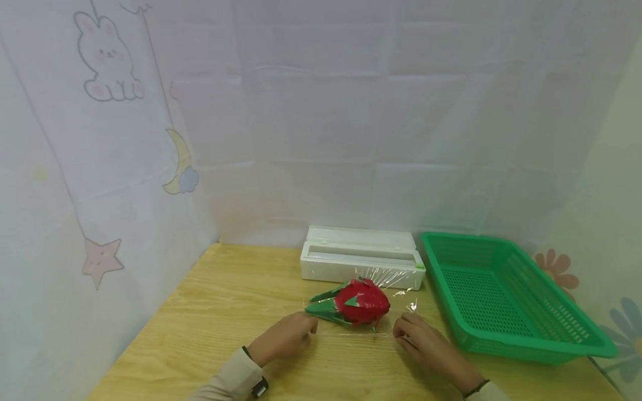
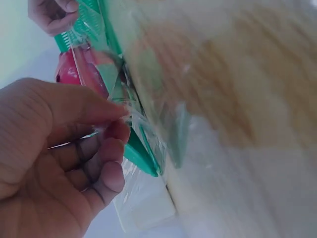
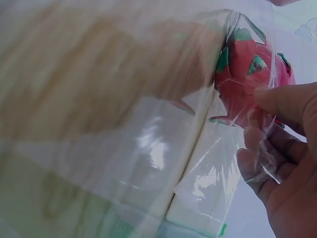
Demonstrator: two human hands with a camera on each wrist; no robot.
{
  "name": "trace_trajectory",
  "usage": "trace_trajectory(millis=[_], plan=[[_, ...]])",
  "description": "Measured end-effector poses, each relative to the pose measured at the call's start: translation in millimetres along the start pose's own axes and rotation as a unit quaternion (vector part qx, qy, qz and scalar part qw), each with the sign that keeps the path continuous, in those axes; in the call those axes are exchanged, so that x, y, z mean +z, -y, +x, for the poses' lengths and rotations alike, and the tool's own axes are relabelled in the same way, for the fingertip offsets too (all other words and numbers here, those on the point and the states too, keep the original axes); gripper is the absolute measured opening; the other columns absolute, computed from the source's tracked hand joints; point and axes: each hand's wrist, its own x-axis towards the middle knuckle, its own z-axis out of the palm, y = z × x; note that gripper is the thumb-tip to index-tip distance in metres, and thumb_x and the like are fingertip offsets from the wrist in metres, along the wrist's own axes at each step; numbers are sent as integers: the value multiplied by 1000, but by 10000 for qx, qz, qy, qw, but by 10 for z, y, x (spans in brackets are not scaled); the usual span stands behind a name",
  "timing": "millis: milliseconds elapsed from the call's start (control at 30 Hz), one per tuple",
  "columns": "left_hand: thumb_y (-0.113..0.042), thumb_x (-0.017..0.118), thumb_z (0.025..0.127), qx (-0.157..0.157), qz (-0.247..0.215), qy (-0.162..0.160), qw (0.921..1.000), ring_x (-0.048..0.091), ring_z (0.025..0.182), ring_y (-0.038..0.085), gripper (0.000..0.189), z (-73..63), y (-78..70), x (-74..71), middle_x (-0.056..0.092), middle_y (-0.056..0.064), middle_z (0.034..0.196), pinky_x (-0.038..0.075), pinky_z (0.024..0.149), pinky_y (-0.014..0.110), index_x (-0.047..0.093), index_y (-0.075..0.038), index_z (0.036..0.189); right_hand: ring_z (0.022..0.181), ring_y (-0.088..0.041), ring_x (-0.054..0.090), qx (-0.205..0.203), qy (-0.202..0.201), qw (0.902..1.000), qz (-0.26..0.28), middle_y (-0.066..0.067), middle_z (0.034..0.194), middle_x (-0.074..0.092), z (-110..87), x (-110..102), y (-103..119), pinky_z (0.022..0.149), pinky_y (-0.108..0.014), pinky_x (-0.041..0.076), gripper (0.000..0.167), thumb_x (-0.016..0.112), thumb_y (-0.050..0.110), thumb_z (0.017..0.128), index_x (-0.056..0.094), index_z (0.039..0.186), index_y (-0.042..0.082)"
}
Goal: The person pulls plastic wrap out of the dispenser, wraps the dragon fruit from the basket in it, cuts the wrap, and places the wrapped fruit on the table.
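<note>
A red dragon fruit (image 1: pixel 365 302) with green leaf-like tips lies on the wooden table between my hands. Clear plastic wrap (image 3: pixel 203 178) spreads over it and reaches back to the white wrap box. At the near left edge, my left hand (image 1: pixel 287 337) pinches the wrap between thumb and forefinger, close to the green tips (image 2: pixel 141 151). On the other side, my right hand (image 1: pixel 426 346) pinches the near right edge of the film, with part of it crumpled against the fingers. The film's front edge stretches between both hands, just in front of the fruit.
Behind the fruit stands the white wrap box (image 1: pixel 321 271), its lid raised and a roll inside. A green plastic basket (image 1: pixel 463 334) sits on the right of the table (image 1: pixel 200 334). Printed white cloth (image 1: pixel 311 122) hangs behind and at the sides.
</note>
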Motion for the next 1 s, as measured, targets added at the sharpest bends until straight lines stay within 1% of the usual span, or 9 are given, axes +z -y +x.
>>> trace_trajectory(millis=[133,267,433,567,667,733,833,900,1000], plan=[[0,65,93,308,-56,-590,9978,51,69,4,17,-7,61,-14,60,-7,77,46,61,18,66,-10,80,83,-6,53,193,-204,9993,-232,13,88,53,14,-30,12,65,-23,51,30,82,-2,74,63,84,19],[-5,69,93,557,10,-1179,9915,56,83,8,11,-25,104,-15,61,-4,86,50,71,22,66,-11,84,79,-5,54,280,-358,9981,-405,12,84,54,39,-57,12,62,-22,50,29,84,0,73,64,83,18],[-8,69,94,563,-87,-1436,9880,58,96,15,6,-20,155,26,63,1,102,52,83,29,66,-11,90,78,-4,54,409,-316,9975,-476,13,82,55,38,-67,-10,62,-23,50,27,84,0,74,65,82,18],[-11,64,98,446,-386,-1278,9900,58,117,28,6,13,197,29,60,15,127,51,96,41,63,-11,92,86,-9,57,276,-507,9968,-548,10,91,59,62,-69,-53,67,-28,53,25,84,3,76,66,84,18],[-11,56,102,472,-921,-1021,9894,50,132,38,9,59,229,13,51,25,142,44,105,51,59,-8,94,99,-18,61,-75,-756,9961,-453,1,107,65,103,-62,-97,76,-34,55,27,83,2,76,65,87,17],[-13,51,105,449,-1396,-803,9859,47,135,39,11,88,254,8,47,27,145,41,107,52,57,-7,98,108,-25,61,-312,-839,9955,-325,-6,118,66,130,-53,-124,87,-30,53,27,82,1,77,64,90,17],[-19,44,108,282,-1948,-513,9791,46,135,39,17,109,296,23,48,26,145,40,108,52,56,-7,104,115,-33,60,-554,-841,9949,9,-15,131,62,161,-35,-158,100,-18,43,24,78,0,81,63,91,16],[-22,40,109,161,-2184,-398,9749,51,131,36,21,119,320,35,51,25,142,44,104,48,56,-7,108,120,-36,58,-515,-748,9956,239,-18,139,57,177,-22,-173,105,-14,36,24,76,0,84,62,93,18],[-24,37,110,81,-2395,-337,9703,60,109,28,24,140,349,45,54,22,140,50,89,37,53,-7,105,117,-31,61,-388,-556,9956,652,-19,139,56,211,12,-208,97,-18,45,27,72,-5,86,62,102,15]])
